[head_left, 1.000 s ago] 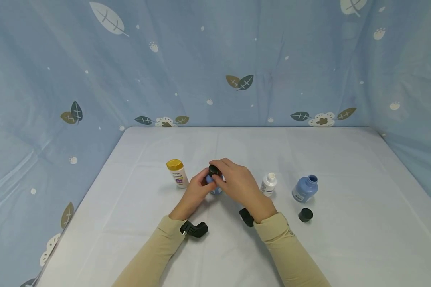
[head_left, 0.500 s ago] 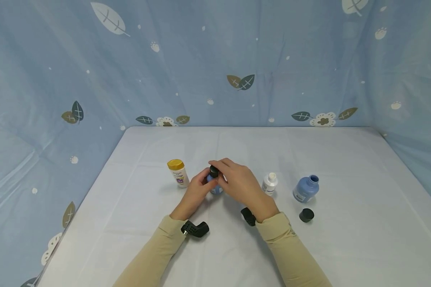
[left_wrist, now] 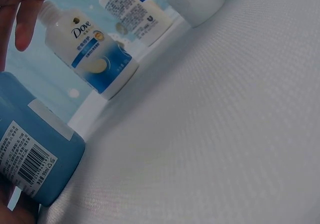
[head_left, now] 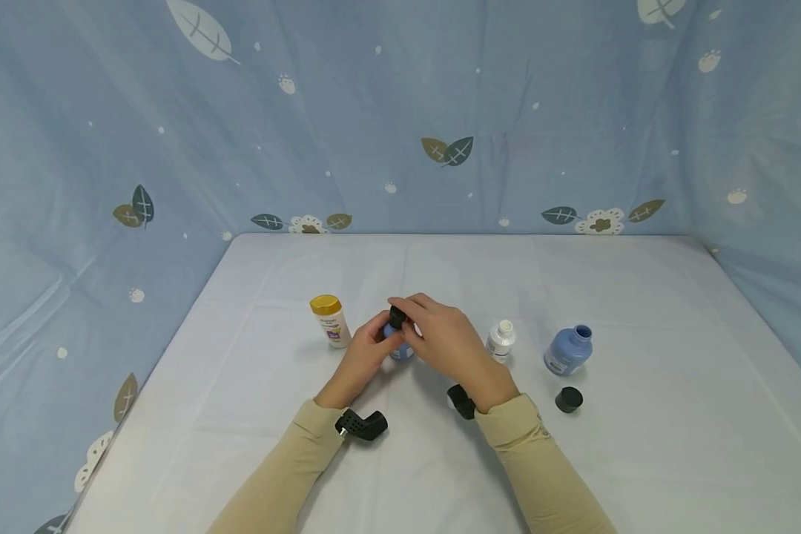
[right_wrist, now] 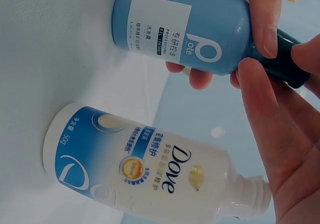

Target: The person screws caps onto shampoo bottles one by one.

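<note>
In the middle of the table my left hand (head_left: 366,350) holds a small blue shampoo bottle (head_left: 402,351) upright. On its neck sits a black cap (head_left: 397,317), which my right hand (head_left: 443,341) pinches between thumb and fingers. The right wrist view shows the bottle's label side (right_wrist: 160,31), with fingertips around the dark cap (right_wrist: 287,66). The barcode side of the blue bottle (left_wrist: 37,149) faces the left wrist camera. A white Dove bottle (right_wrist: 150,164), its neck uncapped, stands close by the blue one.
A white bottle with a yellow cap (head_left: 330,320) stands left of my hands. To the right are a white bottle (head_left: 500,341), an open blue bottle (head_left: 567,351) and a loose black cap (head_left: 569,400). A patterned blue curtain (head_left: 374,111) hangs behind the table.
My right thumb and fingers have shifted slightly on the black cap. The left hand and the bottles stay where they were.
</note>
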A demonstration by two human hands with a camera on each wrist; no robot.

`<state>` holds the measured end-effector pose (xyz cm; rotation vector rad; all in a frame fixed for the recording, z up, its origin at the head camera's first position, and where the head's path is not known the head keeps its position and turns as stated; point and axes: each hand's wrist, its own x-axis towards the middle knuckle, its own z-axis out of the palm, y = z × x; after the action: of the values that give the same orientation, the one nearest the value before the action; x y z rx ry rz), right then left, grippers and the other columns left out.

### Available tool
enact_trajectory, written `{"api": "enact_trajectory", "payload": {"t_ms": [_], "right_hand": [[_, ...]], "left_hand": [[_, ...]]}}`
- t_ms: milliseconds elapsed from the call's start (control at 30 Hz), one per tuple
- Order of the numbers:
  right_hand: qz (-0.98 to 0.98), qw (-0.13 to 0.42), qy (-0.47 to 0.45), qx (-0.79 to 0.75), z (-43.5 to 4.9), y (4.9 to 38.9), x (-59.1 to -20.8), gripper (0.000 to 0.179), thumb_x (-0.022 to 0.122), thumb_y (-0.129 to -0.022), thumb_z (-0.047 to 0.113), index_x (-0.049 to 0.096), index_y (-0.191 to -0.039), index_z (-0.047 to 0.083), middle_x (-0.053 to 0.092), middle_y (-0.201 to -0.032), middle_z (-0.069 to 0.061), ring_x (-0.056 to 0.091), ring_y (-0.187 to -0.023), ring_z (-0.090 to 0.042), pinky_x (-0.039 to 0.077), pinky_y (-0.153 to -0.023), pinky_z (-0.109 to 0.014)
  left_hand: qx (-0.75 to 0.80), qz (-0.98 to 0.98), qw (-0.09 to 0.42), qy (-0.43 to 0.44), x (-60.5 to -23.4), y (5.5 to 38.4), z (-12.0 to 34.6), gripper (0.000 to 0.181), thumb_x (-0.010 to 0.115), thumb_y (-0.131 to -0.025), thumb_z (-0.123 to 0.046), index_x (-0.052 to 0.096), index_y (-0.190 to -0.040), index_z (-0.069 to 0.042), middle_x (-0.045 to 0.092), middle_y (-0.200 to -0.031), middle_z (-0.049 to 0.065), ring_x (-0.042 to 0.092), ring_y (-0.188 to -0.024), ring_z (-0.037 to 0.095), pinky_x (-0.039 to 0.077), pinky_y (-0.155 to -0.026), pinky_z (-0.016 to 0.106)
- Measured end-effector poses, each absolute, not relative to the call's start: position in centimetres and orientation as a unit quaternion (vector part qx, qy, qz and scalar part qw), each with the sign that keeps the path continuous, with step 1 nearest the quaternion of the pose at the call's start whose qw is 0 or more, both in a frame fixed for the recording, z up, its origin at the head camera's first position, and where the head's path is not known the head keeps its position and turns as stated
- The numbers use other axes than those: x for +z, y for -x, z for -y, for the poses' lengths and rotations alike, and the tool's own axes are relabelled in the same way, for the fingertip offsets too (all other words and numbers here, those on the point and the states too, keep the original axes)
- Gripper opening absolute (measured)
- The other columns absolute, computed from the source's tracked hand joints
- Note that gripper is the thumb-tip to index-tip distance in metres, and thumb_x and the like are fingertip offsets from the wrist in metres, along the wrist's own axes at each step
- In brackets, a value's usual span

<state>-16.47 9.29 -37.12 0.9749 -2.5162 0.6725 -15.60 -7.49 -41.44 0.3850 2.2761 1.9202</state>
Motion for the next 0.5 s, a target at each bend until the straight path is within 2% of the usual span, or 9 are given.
{"api": "enact_trajectory", "payload": {"t_ms": [100, 233, 400, 500], "right_hand": [[0.893, 0.177, -0.341, 0.236, -9.19, 16.44, -37.17, 0.035, 0.055, -0.086, 0.017, 0.056, -0.121, 0.017, 0.058, -0.104, 0.002, 0.054, -0.067, -0.007, 0.043, -0.057, -0.022], [0.891, 0.189, -0.341, 0.231, -9.0, 16.4, -37.27, 0.034, 0.057, -0.085, 0.018, 0.057, -0.12, 0.017, 0.057, -0.104, 0.001, 0.051, -0.061, -0.006, 0.041, -0.053, -0.02], [0.89, 0.202, -0.339, 0.227, -8.91, 16.37, -37.29, 0.034, 0.057, -0.085, 0.02, 0.057, -0.119, 0.017, 0.054, -0.106, -0.001, 0.046, -0.052, -0.006, 0.038, -0.049, -0.019], [0.892, 0.2, -0.333, 0.232, -8.95, 16.39, -37.28, 0.036, 0.058, -0.085, 0.021, 0.056, -0.121, 0.016, 0.054, -0.106, 0.0, 0.047, -0.054, -0.008, 0.039, -0.049, -0.02]], "left_hand": [[0.639, -0.756, 0.076, -0.122, -41.43, 15.52, 7.53, 0.035, 0.056, -0.089, -0.022, 0.051, -0.122, -0.014, 0.054, -0.118, 0.002, 0.047, -0.109, 0.024, 0.04, -0.088, 0.031], [0.648, -0.749, 0.079, -0.116, -41.57, 15.51, 7.56, 0.038, 0.056, -0.089, -0.017, 0.049, -0.126, -0.012, 0.052, -0.121, 0.004, 0.046, -0.11, 0.024, 0.039, -0.09, 0.032], [0.646, -0.751, 0.073, -0.114, -41.52, 15.54, 7.53, 0.037, 0.055, -0.089, -0.014, 0.05, -0.124, -0.01, 0.053, -0.118, 0.005, 0.047, -0.107, 0.023, 0.039, -0.089, 0.032], [0.647, -0.75, 0.068, -0.123, -41.42, 15.55, 7.49, 0.036, 0.055, -0.089, -0.015, 0.05, -0.124, -0.011, 0.054, -0.118, 0.005, 0.047, -0.105, 0.023, 0.039, -0.088, 0.032]]}}
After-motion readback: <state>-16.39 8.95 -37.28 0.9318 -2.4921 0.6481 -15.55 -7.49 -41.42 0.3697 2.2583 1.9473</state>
